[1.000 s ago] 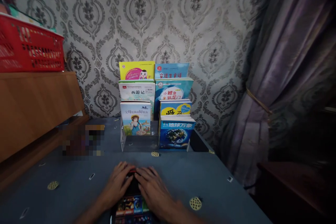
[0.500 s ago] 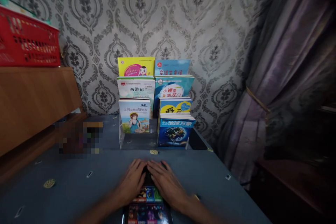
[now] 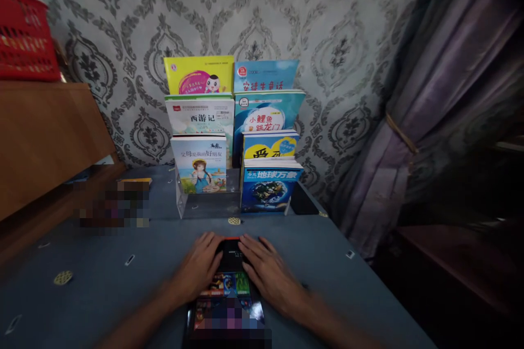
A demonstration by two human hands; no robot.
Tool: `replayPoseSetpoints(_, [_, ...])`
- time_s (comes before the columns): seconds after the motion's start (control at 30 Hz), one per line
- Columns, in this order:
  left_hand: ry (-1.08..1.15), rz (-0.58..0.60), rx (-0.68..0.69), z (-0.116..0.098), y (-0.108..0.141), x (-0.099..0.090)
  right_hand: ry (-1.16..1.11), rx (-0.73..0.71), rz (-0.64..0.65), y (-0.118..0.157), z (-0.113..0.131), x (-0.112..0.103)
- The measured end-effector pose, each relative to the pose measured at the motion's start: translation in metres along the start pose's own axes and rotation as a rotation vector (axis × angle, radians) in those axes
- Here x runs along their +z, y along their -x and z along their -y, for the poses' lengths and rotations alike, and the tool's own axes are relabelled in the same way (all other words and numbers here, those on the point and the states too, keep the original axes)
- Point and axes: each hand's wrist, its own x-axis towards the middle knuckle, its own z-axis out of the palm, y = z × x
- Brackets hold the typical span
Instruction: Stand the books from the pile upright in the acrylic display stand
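A dark, glossy, flat item [image 3: 230, 257], perhaps a book, lies on the table in front of me. It has rows of small colourful pictures and a red far edge, and its near part is blurred out. My left hand [image 3: 200, 262] rests along its left side with fingers stretched forward. On the opposite side my right hand [image 3: 264, 267] lies likewise, fingers extended over the edge. Beyond both hands stands a clear tiered rack [image 3: 208, 204] of children's books, among them a blue book with a globe [image 3: 268, 191] and a white book with a cartoon child [image 3: 200, 166].
The table has a blue-grey cover [image 3: 159, 267] with small printed shapes. On the left are a wooden cabinet [image 3: 45, 136], a red basket [image 3: 28, 38] on top of it, and a pixelated object [image 3: 114, 202]. A dark flat item [image 3: 303, 202] lies behind the rack's right side; a curtain [image 3: 380, 174] hangs at right.
My hands have moved apart, uncovering the dark upper part of the flat item and its red edge. The view has shifted slightly down and to the right.
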Motion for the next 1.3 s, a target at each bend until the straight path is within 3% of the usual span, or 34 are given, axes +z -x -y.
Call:
replayPoseSetpoints(0.23, [-0.001,0.047,-0.015,-0.001,-0.002,-0.003,0.018,-0.106,0.103,0.033,0.003,-0.013])
replayPoseSetpoints(0.5, [0.02,0.059,-0.007,0.0,-0.002,-0.003,-0.1,-0.27,0.208,0.045,0.027,-0.016])
replayPoseSetpoints(0.67, [0.041,0.053,0.004,0.001,-0.003,-0.003,-0.123,-0.223,0.226,0.045,0.034,-0.017])
replayPoseSetpoints(0.97, [0.081,0.086,0.011,0.008,0.0,-0.005,-0.095,-0.232,0.16,0.037,0.024,-0.008])
replayPoseSetpoints(1.3, [-0.043,0.061,0.051,0.009,0.013,-0.01,-0.178,-0.207,0.133,0.033,0.018,-0.005])
